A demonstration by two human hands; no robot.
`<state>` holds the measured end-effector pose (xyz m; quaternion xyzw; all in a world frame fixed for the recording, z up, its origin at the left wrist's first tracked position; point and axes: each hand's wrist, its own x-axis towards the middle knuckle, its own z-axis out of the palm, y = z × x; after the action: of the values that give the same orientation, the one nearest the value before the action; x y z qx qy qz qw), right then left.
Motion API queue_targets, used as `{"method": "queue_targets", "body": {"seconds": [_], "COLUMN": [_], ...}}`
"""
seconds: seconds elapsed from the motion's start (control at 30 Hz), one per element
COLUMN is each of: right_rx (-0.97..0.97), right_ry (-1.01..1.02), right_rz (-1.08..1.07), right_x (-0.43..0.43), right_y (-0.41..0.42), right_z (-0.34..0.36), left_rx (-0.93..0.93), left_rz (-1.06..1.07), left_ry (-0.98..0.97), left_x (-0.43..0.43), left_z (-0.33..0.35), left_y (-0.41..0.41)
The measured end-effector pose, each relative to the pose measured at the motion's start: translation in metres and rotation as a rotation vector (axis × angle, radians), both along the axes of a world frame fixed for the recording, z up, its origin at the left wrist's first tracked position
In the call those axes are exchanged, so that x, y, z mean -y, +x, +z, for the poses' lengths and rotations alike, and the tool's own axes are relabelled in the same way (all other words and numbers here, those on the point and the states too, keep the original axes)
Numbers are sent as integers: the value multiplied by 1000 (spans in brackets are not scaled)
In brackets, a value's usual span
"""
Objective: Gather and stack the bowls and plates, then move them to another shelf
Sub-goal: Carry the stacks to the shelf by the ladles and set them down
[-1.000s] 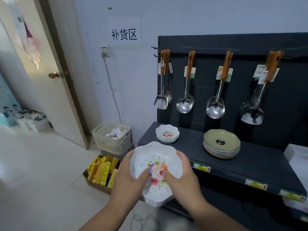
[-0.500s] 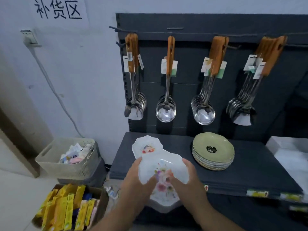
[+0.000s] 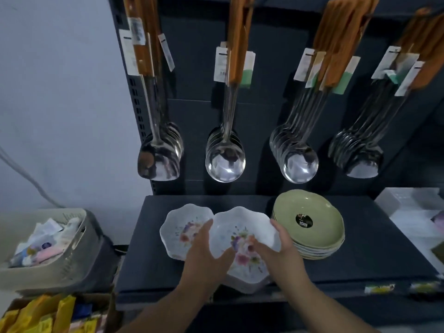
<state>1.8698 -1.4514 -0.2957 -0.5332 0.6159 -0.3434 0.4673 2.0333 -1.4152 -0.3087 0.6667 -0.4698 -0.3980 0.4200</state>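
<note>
Gripping floral bowls (image 3: 240, 224), left hand (image 3: 201, 257), right hand (image 3: 282, 254); plate sticker (image 3: 304, 220) unreadable.

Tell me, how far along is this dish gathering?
Partly done, it seems. Done: several flowered bowls are nested into one stack. In hand: the left hand and right hand grip that stack by its rim, over the front of the dark shelf. Left: the other flowered bowls lie beside it, not yet joined, and the green plates stand apart on the right. Nothing here shows another shelf reached.
</note>
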Motion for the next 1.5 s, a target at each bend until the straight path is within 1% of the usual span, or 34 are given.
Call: {"method": "queue_targets", "body": {"seconds": [0.17, 0.37, 0.47, 0.7, 1.0, 1.13, 1.23, 1.37, 1.5], "right_rx": [-56, -47, -14, -15, -7, -16, -64, -88, -154], "right_ry": [-1, 26, 31, -12, -39, -47, -63, -80, -130], "right_rz": [7, -17, 24, 94, 107, 134, 152, 158, 192], "right_x": [32, 52, 55, 68, 87, 99, 100, 88, 79], "right_y": [-20, -33, -35, -35, -24, -21, -22, -28, -35], "right_z": [-32, -77, -82, -94, -114, -127, -127, -121, -116], "left_rx": [-46, -64, -22, 60, 139, 208, 244, 284, 377], "left_rz": [-1, 24, 56, 74, 107, 84, 61, -45, -87], "left_ry": [-5, -30, -24, 0, -19, -19, -27, 13, 2], "left_x": [23, 39, 44, 55, 74, 82, 81, 71, 66], "left_z": [-26, -61, -75, -89, -92, -94, -96, -99, -96], "left_y": [-32, -48, -49, -50, -47, -47, -47, -42, -39]}}
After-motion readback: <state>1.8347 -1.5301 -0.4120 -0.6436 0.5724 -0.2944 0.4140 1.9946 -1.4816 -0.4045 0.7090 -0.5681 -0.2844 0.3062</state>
